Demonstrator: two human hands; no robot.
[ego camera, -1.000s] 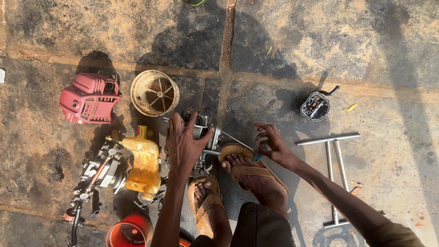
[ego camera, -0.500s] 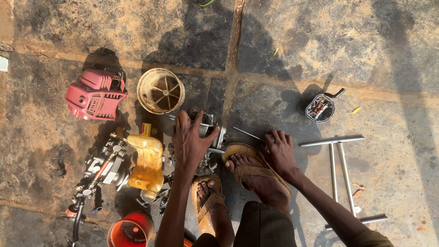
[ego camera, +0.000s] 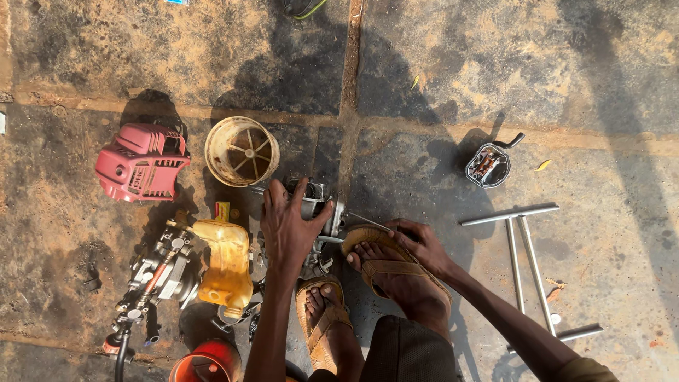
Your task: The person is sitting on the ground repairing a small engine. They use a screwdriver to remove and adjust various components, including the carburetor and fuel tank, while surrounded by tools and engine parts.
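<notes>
We count two hands, two feet in two brown sandals, and one grey metal engine block on the stone floor. Our left hand lies flat on top of the engine block with the fingers spread wide, pressing on it. Our right hand is low by the toes of the right sandal, with its fingers curled in. We cannot tell if it holds anything small. The left sandal sits just under the engine block.

Around us we see one red plastic cover, one round cream fan housing, one yellow fuel tank, one grey carburettor part with a red bit, one orange cup at the bottom edge, one small black and silver part with a hooked handle, and one long metal T-shaped wrench off to the right.

Our left hand covers most of the engine block, so we see only its edges. The right foot hides the block's right end. The yellow tank is just beside it on the left.

The engine block is dull grey and dirty, with bumpy metal bits poking out near the fingertips and a thin rod sticking out to the right.
</notes>
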